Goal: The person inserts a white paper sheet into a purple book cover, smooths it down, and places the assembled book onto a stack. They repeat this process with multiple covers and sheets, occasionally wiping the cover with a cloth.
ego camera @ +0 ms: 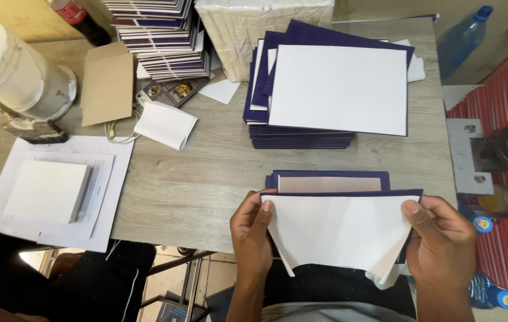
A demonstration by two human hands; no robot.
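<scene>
Left hand (252,229) and right hand (441,238), each closed in a pinch on an upper corner of the white sheet (337,232), held it over the navy cover (331,182) just ahead on the counter (206,173); edges should align squarely.

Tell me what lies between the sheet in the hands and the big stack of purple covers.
In the head view, a small pile of purple covers lies just beyond the white sheet; then bare table up to the big stack.
</scene>
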